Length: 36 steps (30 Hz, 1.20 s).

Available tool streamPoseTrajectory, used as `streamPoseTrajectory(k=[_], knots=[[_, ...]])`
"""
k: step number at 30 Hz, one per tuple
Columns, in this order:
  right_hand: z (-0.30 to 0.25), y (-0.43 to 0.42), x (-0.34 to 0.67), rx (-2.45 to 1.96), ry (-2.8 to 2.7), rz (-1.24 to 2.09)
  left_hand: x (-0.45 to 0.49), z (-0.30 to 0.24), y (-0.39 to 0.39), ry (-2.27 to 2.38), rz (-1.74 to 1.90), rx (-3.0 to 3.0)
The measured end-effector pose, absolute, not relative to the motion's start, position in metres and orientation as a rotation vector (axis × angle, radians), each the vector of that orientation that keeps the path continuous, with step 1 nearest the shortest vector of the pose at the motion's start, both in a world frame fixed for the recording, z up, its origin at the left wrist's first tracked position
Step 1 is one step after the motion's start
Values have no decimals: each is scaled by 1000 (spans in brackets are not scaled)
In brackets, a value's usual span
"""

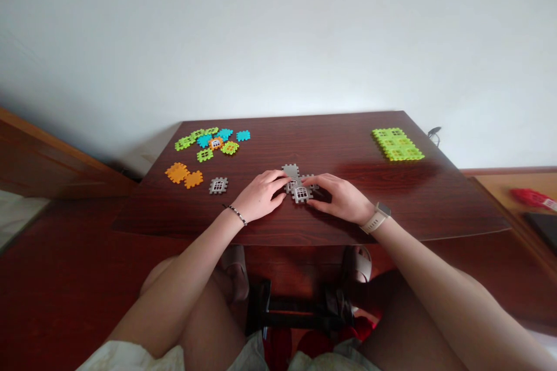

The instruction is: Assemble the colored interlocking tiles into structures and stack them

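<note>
Several grey interlocking building panels point(290, 170) lie in a small cluster near the middle of the table, some with white window grids. My left hand point(264, 192) grips the cluster's left side between thumb and fingers. On the other side, my right hand point(338, 197) pinches the front grey window panel point(301, 194), index finger on top and thumb at its lower right edge. Fingers partly cover the panels, so how they join is hidden. A separate grey window panel point(218, 185) lies flat to the left of my left hand.
Orange panels point(177, 173) lie at the table's left. Behind them are loose green panels point(205, 155), blue panels point(243, 135) and an orange window panel point(216, 143). A joined yellow-green panel sheet point(398, 145) rests at the back right. A white wall point(278, 40) rises behind the table point(343, 145).
</note>
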State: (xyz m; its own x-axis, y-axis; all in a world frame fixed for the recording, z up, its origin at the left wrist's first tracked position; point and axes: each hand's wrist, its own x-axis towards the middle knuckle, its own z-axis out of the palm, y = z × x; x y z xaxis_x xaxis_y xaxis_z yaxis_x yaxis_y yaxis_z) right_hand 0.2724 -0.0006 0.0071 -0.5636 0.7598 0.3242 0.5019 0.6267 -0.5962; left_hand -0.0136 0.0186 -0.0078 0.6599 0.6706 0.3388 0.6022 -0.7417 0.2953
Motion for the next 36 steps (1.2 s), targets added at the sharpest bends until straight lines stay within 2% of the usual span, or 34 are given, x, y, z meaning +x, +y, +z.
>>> streamPoseTrajectory(k=[36], knots=[[-5, 2, 267, -801, -2463, 414, -5, -11, 15, 1111, 668, 2711]])
